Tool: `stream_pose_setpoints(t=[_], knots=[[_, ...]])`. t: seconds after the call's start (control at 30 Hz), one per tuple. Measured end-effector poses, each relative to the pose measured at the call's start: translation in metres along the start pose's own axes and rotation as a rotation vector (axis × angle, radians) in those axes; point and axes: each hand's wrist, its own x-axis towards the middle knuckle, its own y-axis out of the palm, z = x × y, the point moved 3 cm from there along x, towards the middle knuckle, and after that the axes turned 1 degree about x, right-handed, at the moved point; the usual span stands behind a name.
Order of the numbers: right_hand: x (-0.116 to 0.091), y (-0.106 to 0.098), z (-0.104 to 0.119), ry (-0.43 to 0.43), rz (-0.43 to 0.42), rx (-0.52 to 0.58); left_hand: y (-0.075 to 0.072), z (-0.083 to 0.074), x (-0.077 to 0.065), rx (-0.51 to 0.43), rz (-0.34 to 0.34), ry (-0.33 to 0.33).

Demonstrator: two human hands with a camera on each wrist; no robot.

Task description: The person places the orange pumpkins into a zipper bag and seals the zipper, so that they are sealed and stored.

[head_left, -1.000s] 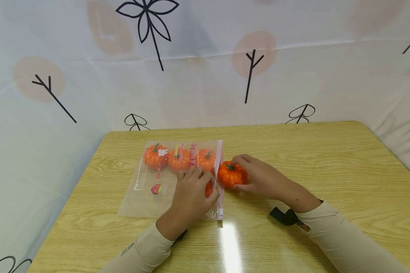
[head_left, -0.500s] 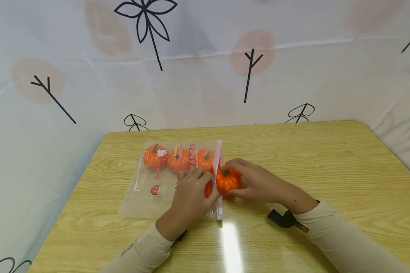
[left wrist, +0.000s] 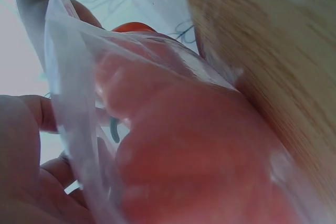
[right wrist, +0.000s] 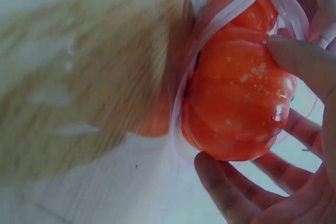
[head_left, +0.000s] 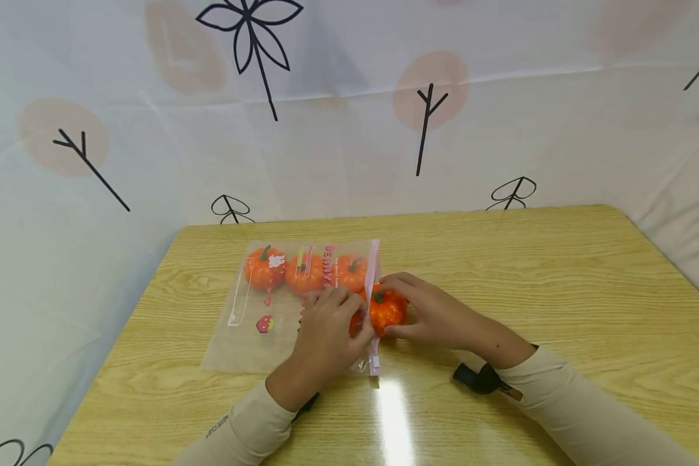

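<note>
A clear zip bag (head_left: 227, 349) with printed pink designs and a pink zip edge lies on the table, its mouth facing right. Several small orange pumpkins (head_left: 262, 275) are inside it, three in a row along the far side. My left hand (head_left: 329, 333) pinches the bag's upper film near the mouth, over another pumpkin (left wrist: 194, 150) partly hidden beneath it. With thumb and fingers spread around it, my right hand (head_left: 437, 314) grips a green-stemmed pumpkin (right wrist: 239, 93). In the right wrist view this pumpkin sits partly within the bag's mouth, against another pumpkin (right wrist: 257, 14).
The wood-grain table (head_left: 530, 272) extends on both sides of the bag. A pale cloth (head_left: 349, 149) with plant drawings hangs behind it. The zip slider (head_left: 375, 361) is at the near end of the pink edge.
My right hand has moved left with the pumpkin, from beside the bag into its mouth. My left hand and the bag have stayed nearly still.
</note>
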Motion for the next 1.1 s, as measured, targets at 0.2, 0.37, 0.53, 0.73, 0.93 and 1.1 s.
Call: stream_pose_setpoints(t=[0.2,0.37,0.53,0.73,0.93,1.1], knots=[[0.001,0.003,0.001,0.063,-0.031,0.098,-0.001,0.0,0.0,-0.006,0.01,-0.005],[0.002,0.007,-0.003,0.141,-0.043,0.205,-0.002,-0.001,0.001,-0.008,0.017,-0.004],[0.003,0.01,-0.005,0.182,-0.036,0.28,-0.002,-0.001,0.001,-0.012,0.017,0.004],[0.003,0.012,-0.006,0.209,0.001,0.354,-0.001,-0.001,0.001,-0.019,0.025,0.003],[0.001,0.011,-0.005,0.179,0.038,0.367,-0.001,-0.001,0.001,-0.037,0.014,-0.001],[0.001,0.012,-0.006,0.181,0.041,0.4,0.0,-0.001,0.001,-0.046,0.014,-0.005]])
